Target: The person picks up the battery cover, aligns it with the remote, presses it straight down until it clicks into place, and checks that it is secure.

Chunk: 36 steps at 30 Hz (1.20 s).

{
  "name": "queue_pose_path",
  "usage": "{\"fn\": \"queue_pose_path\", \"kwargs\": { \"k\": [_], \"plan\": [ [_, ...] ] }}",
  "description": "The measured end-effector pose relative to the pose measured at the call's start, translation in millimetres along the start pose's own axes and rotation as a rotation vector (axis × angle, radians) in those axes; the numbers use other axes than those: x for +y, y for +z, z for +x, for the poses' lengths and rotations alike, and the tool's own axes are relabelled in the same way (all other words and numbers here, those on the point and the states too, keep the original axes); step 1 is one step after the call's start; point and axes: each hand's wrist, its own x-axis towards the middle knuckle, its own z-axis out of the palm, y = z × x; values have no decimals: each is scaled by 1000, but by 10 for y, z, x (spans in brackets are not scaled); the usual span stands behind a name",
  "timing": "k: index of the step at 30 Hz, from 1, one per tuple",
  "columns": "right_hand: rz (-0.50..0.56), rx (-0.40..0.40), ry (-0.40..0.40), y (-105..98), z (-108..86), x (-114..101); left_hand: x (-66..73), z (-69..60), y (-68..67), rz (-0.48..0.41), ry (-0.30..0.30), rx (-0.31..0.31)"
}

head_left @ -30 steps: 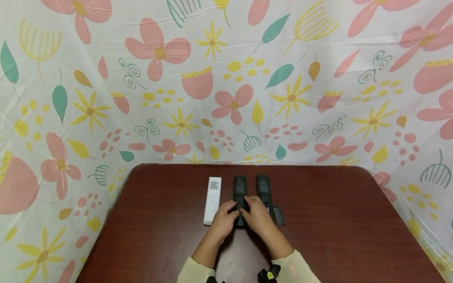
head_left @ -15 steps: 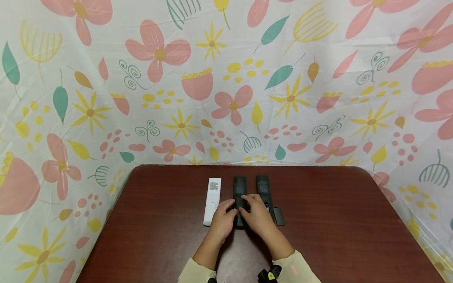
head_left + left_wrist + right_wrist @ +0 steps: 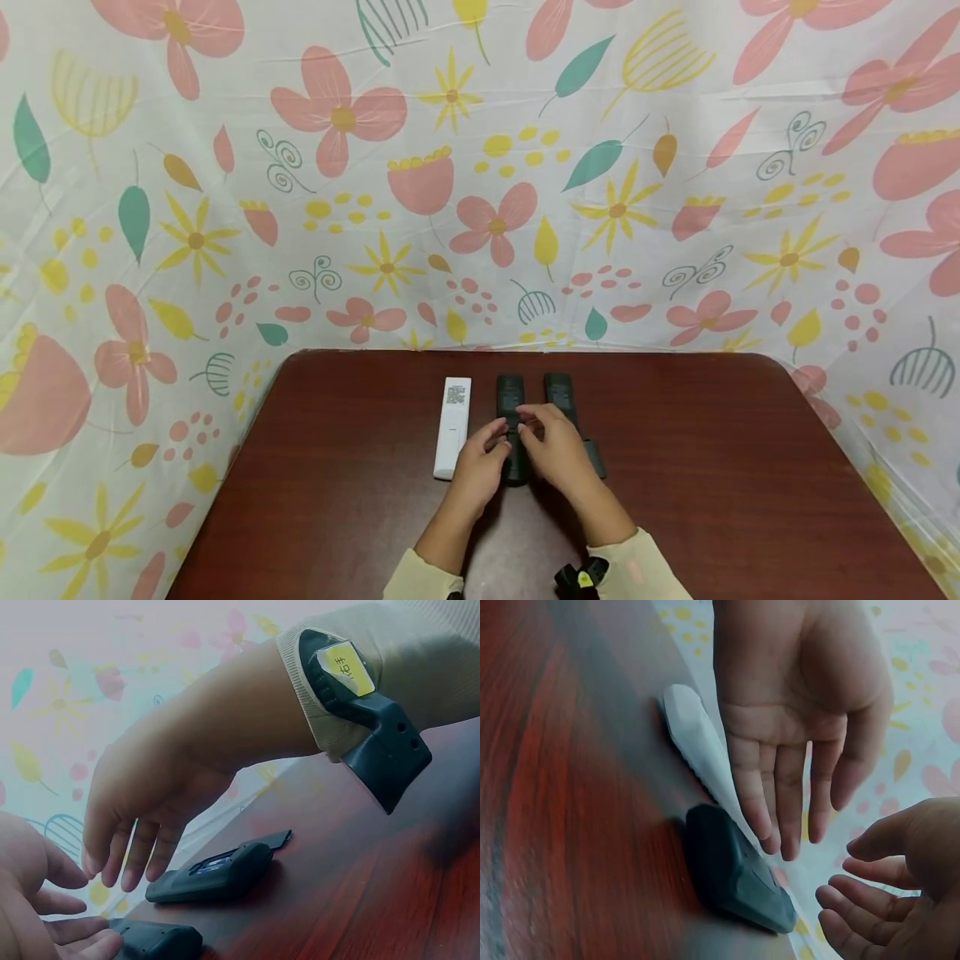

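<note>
In the head view a black remote control lies back up in the middle of a row of three. My left hand hovers at its left side, fingers relaxed and holding nothing. My right hand is above its right side, also with nothing in it. In the left wrist view, the right hand's fingers hang loosely down, apart from the remotes. A second black remote lies with its battery compartment uncovered and batteries inside. Its battery cover lies beside it, partly hidden by my right hand.
A white remote control lies back up left of the black ones. The reddish-brown table reaches back to a flower-printed cloth that hangs behind and at both sides.
Both hands have risen off the middle remote, and my right hand has moved a little up and to the right. The remotes stay where they were.
</note>
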Motion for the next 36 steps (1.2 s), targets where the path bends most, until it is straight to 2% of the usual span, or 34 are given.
{"fn": "queue_pose_path", "kwargs": {
  "k": [9,17,23,30,36],
  "plan": [
    [-16,15,-5,-169,-8,90,-18,-9,67,-8,15,-34],
    [-40,-19,56,-296,-44,146,-29,-36,163,3,28,-60],
    [-78,-32,77,-386,-68,202,5,-83,225,-22,32,-99],
    [-126,-20,65,-507,-96,288,21,-115,301,31,49,-102],
    [-147,-30,100,-578,-105,366,18,-122,373,28,32,-118]
  ]
}}
